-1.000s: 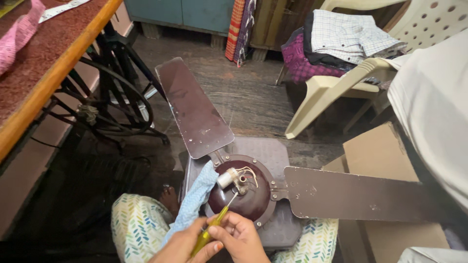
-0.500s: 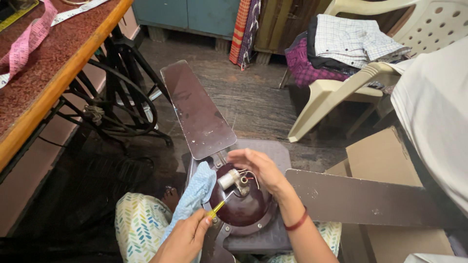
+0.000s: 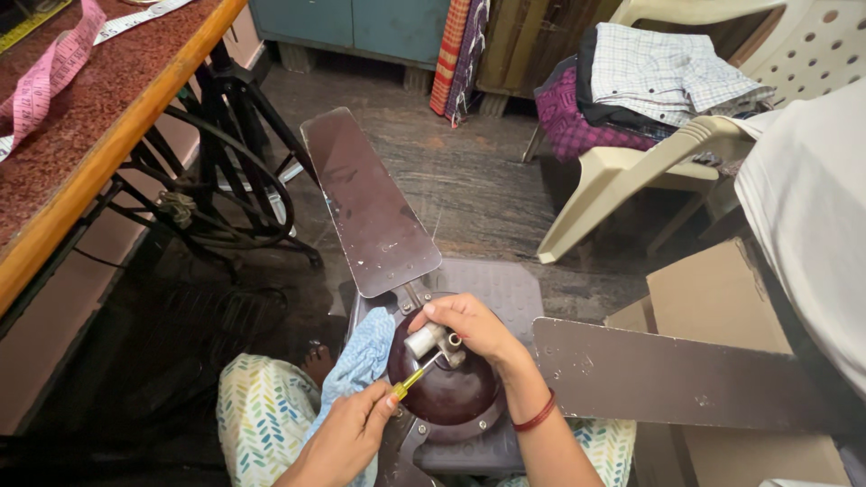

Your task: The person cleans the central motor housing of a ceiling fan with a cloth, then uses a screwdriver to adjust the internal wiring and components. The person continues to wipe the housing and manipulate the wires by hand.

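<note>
1. The left hand (image 3: 347,437) is closed around a yellow-handled screwdriver (image 3: 410,381), whose tip angles up toward the short silver shaft (image 3: 424,341) on the fan motor hub (image 3: 446,392). A light blue cloth (image 3: 361,361) lies just beside that hand, over the knee.
2. The right hand (image 3: 474,329) is clamped on the shaft's top, fingers curled over it. To do this well, I judge it should brace the hub firmly so the screwdriver tip stays seated and does not skid onto the wires beside the shaft.
3. The hub rests on a grey stool (image 3: 505,289) in front of the person's lap, with one brown blade (image 3: 370,203) pointing away and another (image 3: 677,374) pointing right.
4. Compared with half a second ago, the right hand has settled closer onto the shaft, and the screwdriver tip has come nearer to it.
5. Farther off stand a cardboard box (image 3: 722,298), a plastic chair (image 3: 631,171) heaped with clothes, and a sewing desk (image 3: 99,144).
</note>
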